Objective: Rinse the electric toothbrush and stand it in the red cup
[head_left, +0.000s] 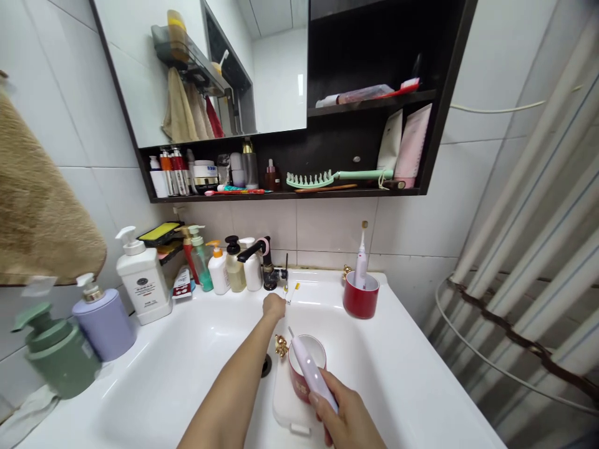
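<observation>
My right hand (344,408) is wrapped round a pale lilac electric toothbrush handle (309,368). Its bare metal shaft points up and away, with no brush head on it. Behind the handle stands a red cup (297,377) with a white inside and a gold ornament (281,346) on its left. The cup is over a white case (285,405) in the sink. My left hand (274,306) reaches to the sink's back ledge, its fingers curled and mostly hidden. Just beyond it are small toothbrush heads (294,289); whether the fingers grip one is hidden.
The black faucet (267,265) rises behind my left hand. A second red cup (361,296) on the right ledge holds a white electric toothbrush (360,262). Several pump bottles (235,265) line the left and back. A dark cabinet shelf (262,196) hangs above, and pipes (528,237) stand right.
</observation>
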The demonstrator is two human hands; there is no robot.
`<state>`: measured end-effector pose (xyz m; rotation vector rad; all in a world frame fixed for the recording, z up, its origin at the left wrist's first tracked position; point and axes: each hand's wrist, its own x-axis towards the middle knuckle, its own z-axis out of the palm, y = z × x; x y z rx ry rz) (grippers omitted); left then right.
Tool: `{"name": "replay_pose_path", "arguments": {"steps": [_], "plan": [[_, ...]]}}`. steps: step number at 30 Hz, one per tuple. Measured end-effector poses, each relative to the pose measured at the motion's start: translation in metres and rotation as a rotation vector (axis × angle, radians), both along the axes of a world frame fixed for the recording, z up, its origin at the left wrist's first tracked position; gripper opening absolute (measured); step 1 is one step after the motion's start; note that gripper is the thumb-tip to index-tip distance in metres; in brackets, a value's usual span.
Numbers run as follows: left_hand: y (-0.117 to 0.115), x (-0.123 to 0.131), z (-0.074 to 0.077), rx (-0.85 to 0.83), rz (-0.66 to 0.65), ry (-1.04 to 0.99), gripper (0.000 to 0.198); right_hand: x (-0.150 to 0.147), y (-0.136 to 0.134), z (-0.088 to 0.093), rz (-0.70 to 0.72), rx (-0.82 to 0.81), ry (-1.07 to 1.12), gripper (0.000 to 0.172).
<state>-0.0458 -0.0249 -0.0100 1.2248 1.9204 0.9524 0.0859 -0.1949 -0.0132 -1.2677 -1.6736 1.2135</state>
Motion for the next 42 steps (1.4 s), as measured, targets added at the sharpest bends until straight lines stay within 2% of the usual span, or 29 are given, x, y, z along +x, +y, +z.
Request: {"name": "replay_pose_path", "arguments": {"steps": [4, 9, 13, 17, 21, 23, 27, 28, 30, 32, 34, 37, 42], "plan": [[0.021, 0.004, 0.003, 0.040, -0.042, 0.274, 0.015, 0.005, 0.005, -0.002, 0.044, 0.098, -0.027, 0.044], [0.021, 0.018, 0.000, 0.107, -0.133, 0.481, 0.020, 0.006, 0.007, -0.004, 0.032, 0.075, -0.008, 0.043], [0.016, 0.030, 0.000, 0.091, -0.165, 0.510, 0.018, 0.004, 0.007, -0.010, 0.019, 0.120, -0.019, 0.042], [0.009, 0.032, 0.005, 0.111, -0.148, 0.432, 0.021, 0.004, 0.008, -0.012, -0.023, 0.131, -0.013, 0.045], [-0.012, 0.024, 0.006, 0.146, -0.119, 0.258, 0.012, 0.004, 0.006, -0.005, -0.042, 0.112, 0.018, 0.044], [-0.030, 0.016, 0.005, 0.140, -0.111, 0.128, 0.010, 0.003, 0.004, -0.003, -0.047, 0.098, 0.019, 0.042], [-0.073, -0.002, 0.003, 0.149, -0.080, -0.130, 0.018, -0.003, -0.002, -0.006, -0.010, -0.028, -0.024, 0.037], [-0.084, -0.006, 0.003, 0.162, -0.056, -0.233, 0.017, -0.005, -0.004, -0.007, 0.005, -0.057, -0.030, 0.036], [-0.101, -0.011, 0.004, 0.194, 0.018, -0.575, 0.013, -0.009, -0.009, -0.008, 0.033, -0.088, -0.031, 0.035], [-0.111, -0.013, 0.005, 0.223, 0.094, -0.990, 0.009, -0.012, -0.013, -0.006, 0.060, -0.103, -0.018, 0.035], [-0.117, -0.012, 0.004, 0.231, 0.128, -1.246, 0.008, -0.013, -0.016, -0.002, 0.077, -0.116, -0.004, 0.034], [-0.119, -0.008, 0.002, 0.240, 0.129, -1.352, 0.007, -0.013, -0.019, 0.001, 0.079, -0.131, 0.000, 0.033], [-0.120, -0.004, 0.000, 0.268, 0.116, -1.379, 0.007, -0.013, -0.016, -0.003, 0.093, -0.138, 0.004, 0.032]]}}
